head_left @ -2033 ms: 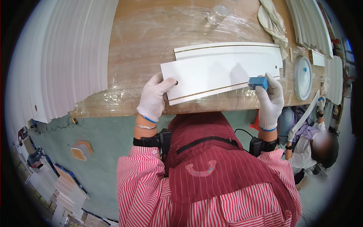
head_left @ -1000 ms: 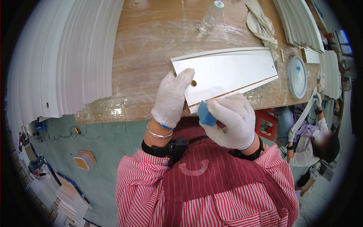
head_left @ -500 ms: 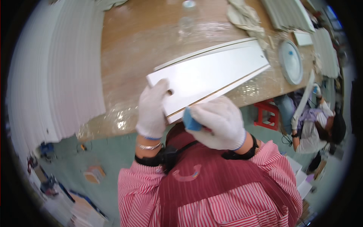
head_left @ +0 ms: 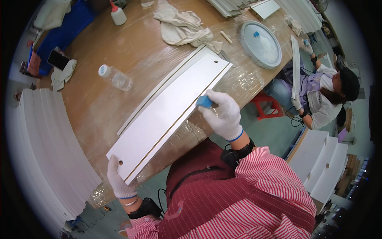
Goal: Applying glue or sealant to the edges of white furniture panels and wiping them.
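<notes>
A long white board (head_left: 171, 115) lies slantwise before me, with a brown groove along its near edge and a small hole close to each end. My left hand (head_left: 120, 179), in a white knit glove, grips the board's near-left end beside one hole. In my gloved right hand (head_left: 223, 115), a small blue sponge block (head_left: 204, 101) is pinched between thumb and fingers. The block sits at the board's grooved edge, beyond its midpoint. Partly covered by this board, a second white board (head_left: 155, 89) shows along the far side.
Film covers the wooden table (head_left: 89, 115). On it are a clear bottle (head_left: 115, 77), a red-tipped squeeze bottle (head_left: 118, 15), a cream cloth (head_left: 181, 26) and a round grey lid (head_left: 260, 44) bearing blue bits. White boards (head_left: 43, 151) are stacked left. A co-worker (head_left: 318, 87) sits right, holding a white strip.
My right hand has moved with the blue sponge block along the grooved edge, from the near end toward the far end. My left hand still grips the near end. The view has turned.
</notes>
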`<act>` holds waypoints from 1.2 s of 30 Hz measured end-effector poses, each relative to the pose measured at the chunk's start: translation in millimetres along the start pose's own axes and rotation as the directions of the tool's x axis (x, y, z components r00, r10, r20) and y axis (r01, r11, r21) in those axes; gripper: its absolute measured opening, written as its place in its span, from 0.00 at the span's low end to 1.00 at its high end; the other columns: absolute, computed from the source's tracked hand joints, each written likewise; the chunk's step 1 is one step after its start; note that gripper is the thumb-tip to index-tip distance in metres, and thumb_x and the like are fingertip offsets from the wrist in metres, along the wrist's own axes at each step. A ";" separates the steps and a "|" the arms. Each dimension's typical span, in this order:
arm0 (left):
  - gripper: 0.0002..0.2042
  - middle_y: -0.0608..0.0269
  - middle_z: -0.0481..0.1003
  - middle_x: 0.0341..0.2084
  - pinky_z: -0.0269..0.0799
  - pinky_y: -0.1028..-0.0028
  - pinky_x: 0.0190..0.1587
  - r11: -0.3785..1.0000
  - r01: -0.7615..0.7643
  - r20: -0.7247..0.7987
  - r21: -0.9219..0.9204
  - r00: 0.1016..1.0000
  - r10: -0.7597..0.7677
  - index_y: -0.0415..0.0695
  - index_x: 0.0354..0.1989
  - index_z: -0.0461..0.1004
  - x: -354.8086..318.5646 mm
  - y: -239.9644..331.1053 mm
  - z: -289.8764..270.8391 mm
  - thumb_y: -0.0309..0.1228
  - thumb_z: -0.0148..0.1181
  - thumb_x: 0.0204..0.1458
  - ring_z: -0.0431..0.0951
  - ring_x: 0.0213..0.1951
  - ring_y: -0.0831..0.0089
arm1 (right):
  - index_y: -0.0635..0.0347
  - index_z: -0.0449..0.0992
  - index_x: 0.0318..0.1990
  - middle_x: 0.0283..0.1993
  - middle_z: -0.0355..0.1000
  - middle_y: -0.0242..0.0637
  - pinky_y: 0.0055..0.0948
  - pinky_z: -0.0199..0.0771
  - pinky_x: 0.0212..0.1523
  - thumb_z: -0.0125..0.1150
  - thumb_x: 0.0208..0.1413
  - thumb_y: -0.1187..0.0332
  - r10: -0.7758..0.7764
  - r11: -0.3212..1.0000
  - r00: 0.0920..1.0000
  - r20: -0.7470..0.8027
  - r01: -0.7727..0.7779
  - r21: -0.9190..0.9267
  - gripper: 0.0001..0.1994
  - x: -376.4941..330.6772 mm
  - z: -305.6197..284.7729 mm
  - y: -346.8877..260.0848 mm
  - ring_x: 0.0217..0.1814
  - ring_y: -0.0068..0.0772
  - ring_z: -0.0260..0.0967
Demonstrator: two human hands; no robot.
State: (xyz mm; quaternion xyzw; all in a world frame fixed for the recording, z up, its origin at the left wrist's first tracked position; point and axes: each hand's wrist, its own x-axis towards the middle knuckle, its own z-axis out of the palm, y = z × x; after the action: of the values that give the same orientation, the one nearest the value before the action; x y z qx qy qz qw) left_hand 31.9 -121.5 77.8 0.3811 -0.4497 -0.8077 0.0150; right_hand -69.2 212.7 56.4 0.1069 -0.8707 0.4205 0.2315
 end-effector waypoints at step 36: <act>0.17 0.51 0.79 0.46 0.80 0.61 0.51 0.878 -0.427 -0.025 0.216 0.897 0.442 0.32 0.53 0.73 -75.1 49.5 33.2 0.29 0.61 0.59 0.83 0.45 0.59 | 0.61 0.75 0.54 0.47 0.78 0.37 0.40 0.75 0.58 0.61 0.68 0.66 0.657 -0.156 0.670 0.346 -0.328 0.932 0.12 135.7 -43.0 199.0 0.46 0.33 0.75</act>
State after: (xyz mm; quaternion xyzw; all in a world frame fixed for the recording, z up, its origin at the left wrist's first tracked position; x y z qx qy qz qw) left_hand 48.5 -99.6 169.7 0.2995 -0.6037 -0.7184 0.1728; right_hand -249.5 371.5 10.7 -0.1695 -0.2918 0.9410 0.0245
